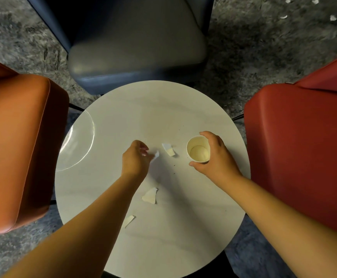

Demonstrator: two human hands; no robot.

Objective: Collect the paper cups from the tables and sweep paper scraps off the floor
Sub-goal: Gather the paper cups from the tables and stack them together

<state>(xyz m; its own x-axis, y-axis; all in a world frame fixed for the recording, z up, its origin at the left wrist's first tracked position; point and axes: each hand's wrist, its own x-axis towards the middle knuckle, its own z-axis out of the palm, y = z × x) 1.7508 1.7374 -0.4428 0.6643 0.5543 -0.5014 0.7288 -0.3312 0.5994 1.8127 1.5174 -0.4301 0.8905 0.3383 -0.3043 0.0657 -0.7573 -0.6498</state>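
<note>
Cup [198, 150] stands upright on the right half of the round table [123, 109], mouth up and, as far as the view shows, empty. The right hand [215, 155] wraps it from the side, thumb on the near wall and fingers curled over the far rim. It looks like thin paper: very light, easy to dent, so I judge a gentle hold round the upper wall, where the rolled rim stiffens it, is the safest place to take it. Squeezing lower down would likely buckle it.

The left hand [136, 157] is curled, its fingertips pinching a small white scrap [156, 154] just off the tabletop. Three more scraps lie on the table: one [169, 149] between the hands, one [150, 196] nearer the person, one [129, 220] close to the near edge. They are flimsy, flat and curled at the edges; lifting by a raised edge should be easier than picking at a flat part.

The tabletop is smooth, pale and glossy, so scraps should slide readily. An orange chair [17, 149], a dark blue chair [137, 47] and a red chair [304, 147] crowd round it. The floor [253, 47] is mottled grey, with more scraps [333, 18] scattered at the far right, well apart from the table.
</note>
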